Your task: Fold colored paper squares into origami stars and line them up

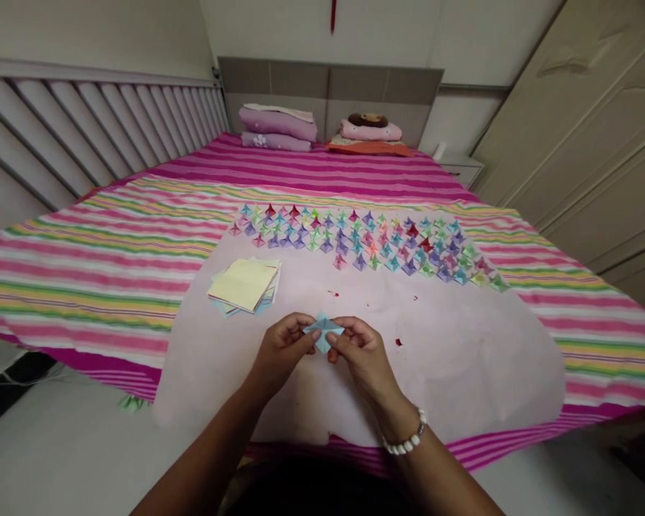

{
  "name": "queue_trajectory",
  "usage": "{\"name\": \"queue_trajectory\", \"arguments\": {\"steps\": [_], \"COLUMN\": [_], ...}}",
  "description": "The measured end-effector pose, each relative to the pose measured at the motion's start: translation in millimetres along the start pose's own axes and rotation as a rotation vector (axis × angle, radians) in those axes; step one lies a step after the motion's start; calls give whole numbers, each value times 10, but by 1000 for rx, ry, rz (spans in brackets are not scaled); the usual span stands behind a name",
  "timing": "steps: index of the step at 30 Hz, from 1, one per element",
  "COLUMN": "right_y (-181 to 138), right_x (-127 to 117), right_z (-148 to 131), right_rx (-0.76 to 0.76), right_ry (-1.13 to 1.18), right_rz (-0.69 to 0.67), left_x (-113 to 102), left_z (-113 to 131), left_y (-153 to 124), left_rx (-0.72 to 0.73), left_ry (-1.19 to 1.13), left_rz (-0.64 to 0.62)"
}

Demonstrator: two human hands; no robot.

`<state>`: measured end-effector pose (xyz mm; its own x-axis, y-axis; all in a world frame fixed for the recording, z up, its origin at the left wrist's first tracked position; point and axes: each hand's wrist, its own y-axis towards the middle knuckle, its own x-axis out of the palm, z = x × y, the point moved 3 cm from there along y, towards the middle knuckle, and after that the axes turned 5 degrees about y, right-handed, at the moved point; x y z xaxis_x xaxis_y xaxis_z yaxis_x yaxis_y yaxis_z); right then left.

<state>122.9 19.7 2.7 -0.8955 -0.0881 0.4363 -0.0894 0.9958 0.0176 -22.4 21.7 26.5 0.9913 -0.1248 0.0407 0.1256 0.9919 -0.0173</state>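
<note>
Left hand [282,346] and right hand [357,349] both pinch blue paper [323,331] above sheet [462,358]; paper stack [244,285] left, folded pieces [365,240] beyond.

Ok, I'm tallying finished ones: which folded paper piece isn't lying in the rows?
The light blue piece, held between left hand and right hand; the rows lie beyond.

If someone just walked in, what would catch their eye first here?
Probably the rows of small folded paper pieces in many colours, across the far side of the pale sheet on the striped bedspread. Next, the left hand and right hand pinching a light blue folded paper at the near centre, a stack of square papers, yellow on top, to their left.
</note>
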Motion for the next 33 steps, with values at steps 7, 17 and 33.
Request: {"name": "queue_trajectory", "arguments": {"steps": [7, 17, 33], "right_y": [-6, -21, 68], "right_x": [15, -2, -51], "right_z": [-21, -46, -28], "right_rx": [17, -46, -124], "right_ry": [87, 26, -13], "right_rz": [-44, -141, 96], "left_x": [-41, -9, 6], "left_z": [-132, -43, -117], "left_y": [4, 2, 36], "left_rx": [-58, -13, -80], "left_ry": [-44, 43, -131], "left_rz": [-28, 10, 121]}}
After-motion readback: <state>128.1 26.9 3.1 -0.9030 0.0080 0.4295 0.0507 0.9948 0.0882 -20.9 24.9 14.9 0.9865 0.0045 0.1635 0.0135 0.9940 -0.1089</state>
